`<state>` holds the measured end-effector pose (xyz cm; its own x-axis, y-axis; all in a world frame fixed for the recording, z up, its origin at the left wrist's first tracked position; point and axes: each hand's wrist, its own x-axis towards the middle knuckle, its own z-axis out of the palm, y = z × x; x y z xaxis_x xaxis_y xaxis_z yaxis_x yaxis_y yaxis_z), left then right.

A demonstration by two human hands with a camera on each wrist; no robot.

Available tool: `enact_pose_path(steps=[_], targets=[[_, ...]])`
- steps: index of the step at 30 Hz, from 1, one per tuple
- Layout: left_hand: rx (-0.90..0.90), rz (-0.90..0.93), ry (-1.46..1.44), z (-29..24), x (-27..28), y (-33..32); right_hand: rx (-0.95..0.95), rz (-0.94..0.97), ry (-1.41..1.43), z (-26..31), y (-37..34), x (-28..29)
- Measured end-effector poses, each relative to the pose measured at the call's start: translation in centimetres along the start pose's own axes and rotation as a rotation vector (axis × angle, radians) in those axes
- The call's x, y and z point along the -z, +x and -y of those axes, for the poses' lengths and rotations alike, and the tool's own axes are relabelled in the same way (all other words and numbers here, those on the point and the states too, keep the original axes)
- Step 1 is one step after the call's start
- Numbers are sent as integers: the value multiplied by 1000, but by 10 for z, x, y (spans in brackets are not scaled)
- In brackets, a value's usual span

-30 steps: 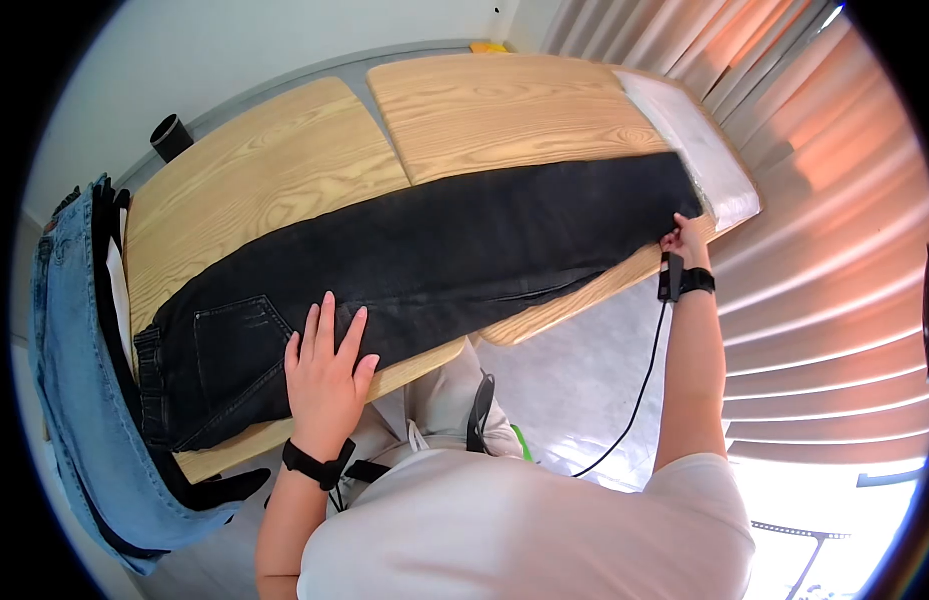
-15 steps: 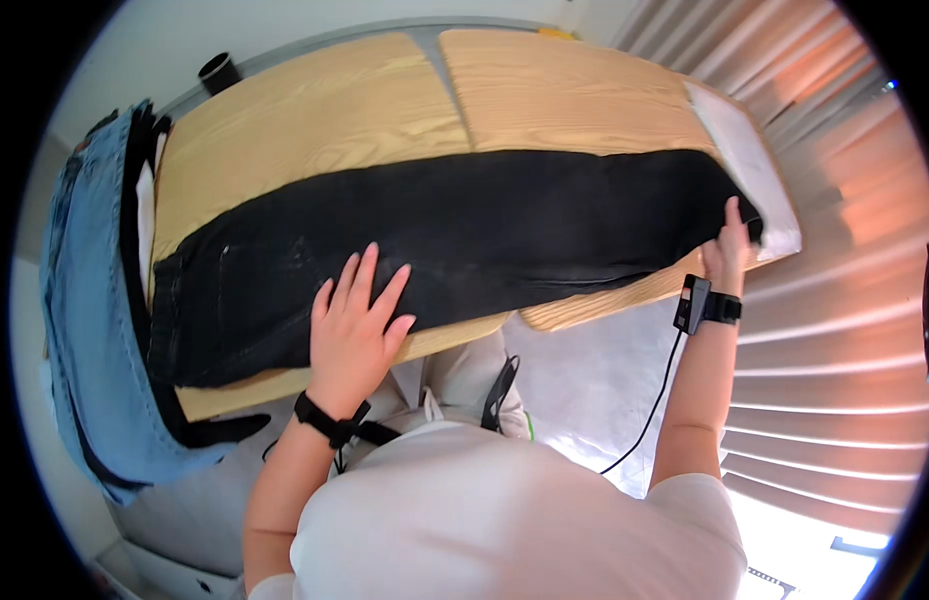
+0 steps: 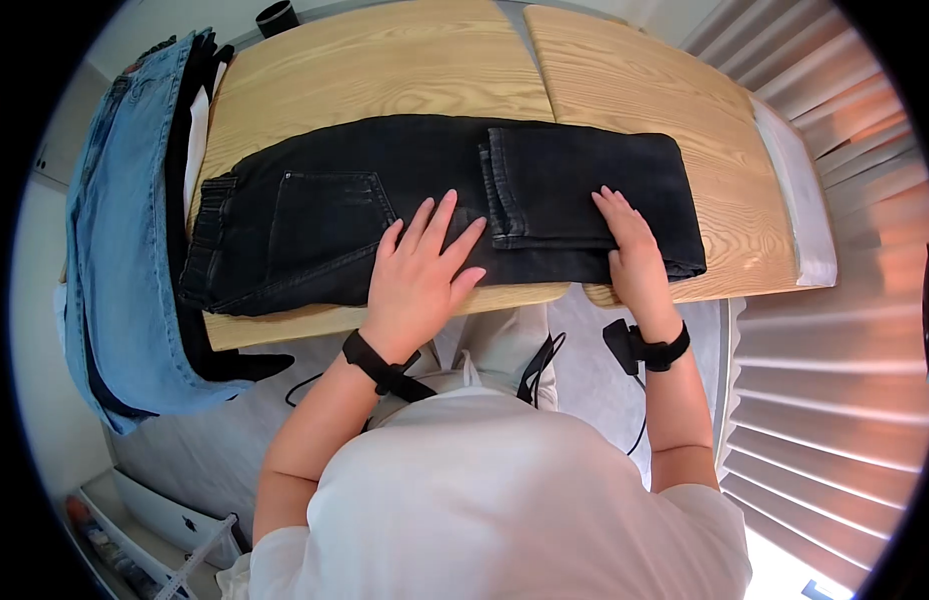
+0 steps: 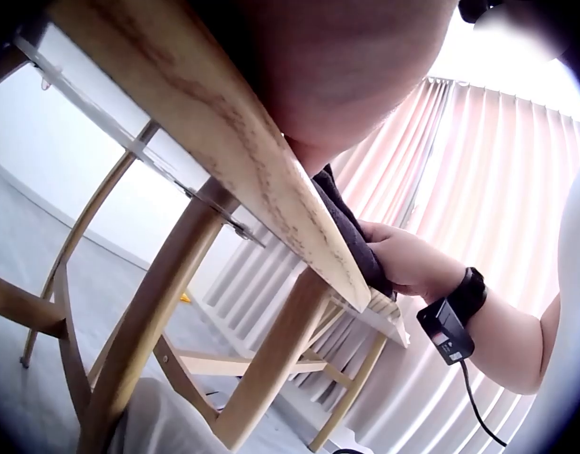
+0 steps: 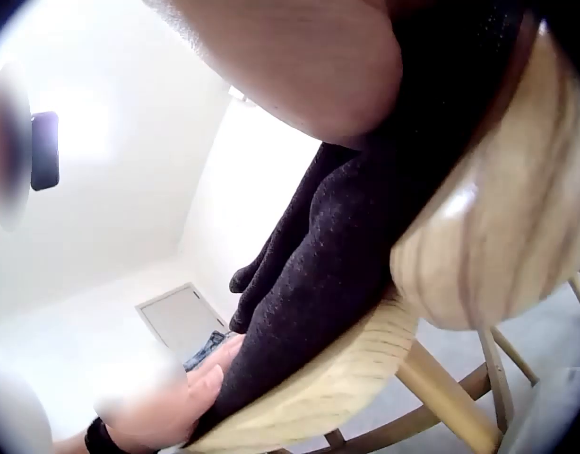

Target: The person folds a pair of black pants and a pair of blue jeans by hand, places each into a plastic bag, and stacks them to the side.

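A pair of black jeans [image 3: 425,150] lies across the wooden tables, waistband to the left, with the hem end folded back over the legs toward the middle. My left hand [image 3: 417,275] rests with spread fingers on the jeans just below the back pocket. On the folded-over leg part lies my right hand [image 3: 637,255], fingers straight, near the front edge. From below, the right wrist view shows the layered dark cloth [image 5: 309,255] at the table edge, with the left hand [image 5: 176,407] beyond. In the left wrist view the right hand [image 4: 408,260] touches the cloth.
Blue jeans [image 3: 125,240] and darker garments hang over the left end of the table. A clear plastic packet [image 3: 795,190] lies at the right end. A narrow gap separates the two tabletops [image 3: 645,80]. A black cup [image 3: 277,18] stands behind, and pleated curtains [image 3: 815,380] hang at right.
My right hand has brought the hem end of the black jeans over leftward onto the legs and now lies flat on it. My left hand has stayed on the jeans. The head view has shifted.
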<state>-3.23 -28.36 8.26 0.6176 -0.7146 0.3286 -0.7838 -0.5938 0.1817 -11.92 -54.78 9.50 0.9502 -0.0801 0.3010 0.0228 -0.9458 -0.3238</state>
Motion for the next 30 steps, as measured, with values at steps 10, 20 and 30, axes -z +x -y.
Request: enact_pose_path(steps=[10,20,30], targets=[[2,-13,-38,2,0,0,42,27,-114,23,-6,8],[17,61,-2,-3,4,4,-223,-263,321,56,12,-25],[4,13,-46,0,3,1,107,-66,-27,88,-4,-35]])
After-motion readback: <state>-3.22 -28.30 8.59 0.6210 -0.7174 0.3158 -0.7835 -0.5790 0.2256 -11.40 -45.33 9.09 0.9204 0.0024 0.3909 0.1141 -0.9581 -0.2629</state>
